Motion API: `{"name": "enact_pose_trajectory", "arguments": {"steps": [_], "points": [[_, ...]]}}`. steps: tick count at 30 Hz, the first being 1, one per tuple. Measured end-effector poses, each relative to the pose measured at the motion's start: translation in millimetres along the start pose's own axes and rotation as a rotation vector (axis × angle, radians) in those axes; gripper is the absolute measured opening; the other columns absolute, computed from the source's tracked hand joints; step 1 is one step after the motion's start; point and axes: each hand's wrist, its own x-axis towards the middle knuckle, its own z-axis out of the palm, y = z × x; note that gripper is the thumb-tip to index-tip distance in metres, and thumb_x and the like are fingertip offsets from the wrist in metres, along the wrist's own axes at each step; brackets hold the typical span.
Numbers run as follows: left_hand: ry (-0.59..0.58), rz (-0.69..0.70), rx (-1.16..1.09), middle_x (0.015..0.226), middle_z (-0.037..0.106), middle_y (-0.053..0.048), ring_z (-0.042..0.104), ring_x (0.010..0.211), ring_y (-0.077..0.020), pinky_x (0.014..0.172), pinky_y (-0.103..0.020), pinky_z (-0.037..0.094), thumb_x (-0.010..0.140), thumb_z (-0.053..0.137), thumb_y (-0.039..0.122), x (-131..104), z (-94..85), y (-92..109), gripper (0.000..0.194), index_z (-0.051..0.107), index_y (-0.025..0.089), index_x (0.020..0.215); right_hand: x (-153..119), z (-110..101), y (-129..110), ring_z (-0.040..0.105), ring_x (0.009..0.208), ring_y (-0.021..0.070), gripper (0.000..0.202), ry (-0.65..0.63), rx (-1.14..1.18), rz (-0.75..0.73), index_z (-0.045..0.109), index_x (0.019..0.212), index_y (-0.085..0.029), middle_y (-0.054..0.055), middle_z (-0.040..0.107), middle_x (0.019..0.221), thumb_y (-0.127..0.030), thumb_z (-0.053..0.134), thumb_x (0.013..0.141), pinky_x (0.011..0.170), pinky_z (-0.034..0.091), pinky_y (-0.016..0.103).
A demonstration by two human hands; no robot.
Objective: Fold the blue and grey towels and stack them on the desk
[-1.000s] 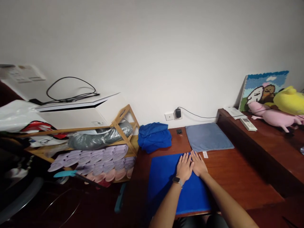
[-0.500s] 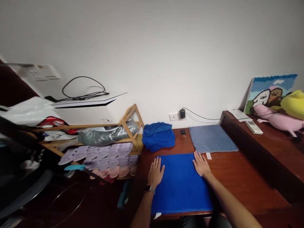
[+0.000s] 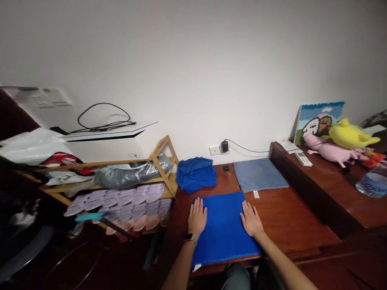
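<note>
Both of my hands have slid apart since a second ago, when they lay together at the far edge of the bright blue cloth (image 3: 225, 229); now they rest at its two sides. That cloth lies flat and squared on the dark wooden tabletop (image 3: 290, 225), its near edge at the tabletop's front lip, and it stretches between my palms. My left hand (image 3: 197, 218) lies flat on the cloth's left edge, fingers (image 3: 198, 204) straight, spread loosely and pointing away from me, grasping nothing. My right hand (image 3: 250, 220) lies flat on the right edge in the same way, its fingers (image 3: 246, 207) released and pressed down on the fabric, the outer ones at the border with the wood. Beyond the cloth, well apart from my fingertips, a folded grey-blue cloth (image 3: 260, 174) lies by the wall, and a crumpled blue cloth (image 3: 196, 174) sits to its left, near the wooden rack (image 3: 165, 161). A dark watch (image 3: 190, 237) bands my left wrist.
</note>
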Motion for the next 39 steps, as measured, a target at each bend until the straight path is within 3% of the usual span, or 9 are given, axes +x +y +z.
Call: {"name": "enact_pose_trajectory", "arguments": {"steps": [6, 9, 12, 17, 20, 25, 33, 36, 39], "points": [[-0.012, 0.304, -0.189, 0.169, 0.037, -0.010, 0.032, 0.158, -0.0253, 0.130, -0.051, 0.030, 0.110, 0.026, 0.044, -12.9, 9.7, 151.3, 0.060, 0.037, 0.018, 0.164, -0.3, -6.6, -2.6, 0.007, 0.164, 0.0199, 0.069, -0.034, -0.038, -0.006, 0.016, 0.169, -0.015, 0.001, 0.011, 0.174, -0.044, 0.018, 0.106, 0.135, 0.007, 0.044], [-0.104, 0.313, -0.246, 0.167, 0.039, -0.010, 0.034, 0.158, -0.0242, 0.130, -0.051, 0.031, 0.110, 0.025, 0.048, -21.4, 20.3, 189.3, 0.061, 0.037, 0.020, 0.164, -1.5, -7.8, -2.5, 0.008, 0.164, 0.0208, 0.067, -0.042, -0.037, -0.022, 0.020, 0.168, -0.017, 0.001, 0.012, 0.174, -0.040, 0.022, 0.105, 0.135, 0.008, 0.045], [-0.120, 0.238, -0.192, 0.168, 0.037, -0.010, 0.032, 0.158, -0.0262, 0.130, -0.053, 0.030, 0.110, 0.027, 0.051, -31.4, 19.3, 151.7, 0.063, 0.036, 0.021, 0.164, -2.0, -6.8, -2.3, 0.010, 0.164, 0.0208, 0.068, -0.018, -0.005, -0.006, 0.019, 0.169, -0.017, 0.001, 0.013, 0.174, -0.043, 0.020, 0.106, 0.135, 0.009, 0.045], [-0.066, -0.018, -0.001, 0.168, 0.036, -0.013, 0.035, 0.156, -0.0307, 0.127, -0.055, 0.034, 0.109, 0.032, 0.048, -58.4, 4.8, 24.5, 0.063, 0.035, 0.019, 0.165, -1.0, -2.2, -1.3, 0.012, 0.163, 0.0206, 0.068, 0.014, 0.001, -0.001, 0.020, 0.169, -0.017, 0.002, 0.014, 0.174, -0.046, 0.018, 0.107, 0.135, 0.009, 0.045], [-0.050, -0.046, 0.025, 0.168, 0.037, -0.013, 0.035, 0.157, -0.0288, 0.127, -0.053, 0.034, 0.109, 0.031, 0.044, -68.4, 0.5, -6.5, 0.062, 0.033, 0.018, 0.166, 0.6, -5.3, -2.7, 0.013, 0.163, 0.0211, 0.069, 0.006, -0.004, 0.008, 0.020, 0.169, -0.017, 0.003, 0.016, 0.173, -0.045, 0.019, 0.106, 0.135, 0.009, 0.046], [-0.056, -0.055, 0.015, 0.169, 0.036, -0.014, 0.034, 0.157, -0.0277, 0.127, -0.050, 0.034, 0.108, 0.031, 0.043, -67.6, -1.3, 4.9, 0.062, 0.036, 0.016, 0.164, -15.1, -10.7, -7.1, 0.011, 0.163, 0.0204, 0.070, -0.002, -0.043, 0.036, 0.018, 0.168, -0.014, 0.002, 0.012, 0.174, -0.045, 0.017, 0.106, 0.135, 0.010, 0.046], [-0.023, -0.028, 0.017, 0.167, 0.039, -0.017, 0.035, 0.157, -0.0284, 0.130, -0.050, 0.029, 0.107, 0.031, 0.037, -66.5, -19.3, 8.2, 0.061, 0.043, 0.008, 0.159, -73.6, 15.0, -3.2, 0.012, 0.163, 0.0204, 0.069, 0.029, -0.007, -0.018, 0.022, 0.168, -0.022, -0.002, 0.015, 0.172, -0.049, 0.018, 0.106, 0.135, 0.010, 0.048], [0.009, 0.052, 0.000, 0.167, 0.039, -0.014, 0.033, 0.157, -0.0269, 0.131, -0.051, 0.028, 0.107, 0.028, 0.031, -69.0, -25.8, 37.4, 0.059, 0.044, 0.010, 0.159, -76.1, 12.5, -5.3, 0.009, 0.163, 0.0197, 0.069, 0.014, -0.003, -0.005, 0.021, 0.168, -0.018, -0.001, 0.013, 0.173, -0.048, 0.018, 0.106, 0.135, 0.009, 0.046], [0.024, 0.231, -0.086, 0.167, 0.040, -0.011, 0.033, 0.158, -0.0252, 0.131, -0.050, 0.030, 0.108, 0.028, 0.034, -73.3, -23.3, 100.5, 0.058, 0.042, 0.015, 0.161, -74.2, 9.8, -6.0, 0.010, 0.163, 0.0201, 0.070, 0.018, -0.001, -0.003, 0.020, 0.168, -0.017, 0.001, 0.014, 0.173, -0.049, 0.018, 0.106, 0.135, 0.010, 0.046]]}}
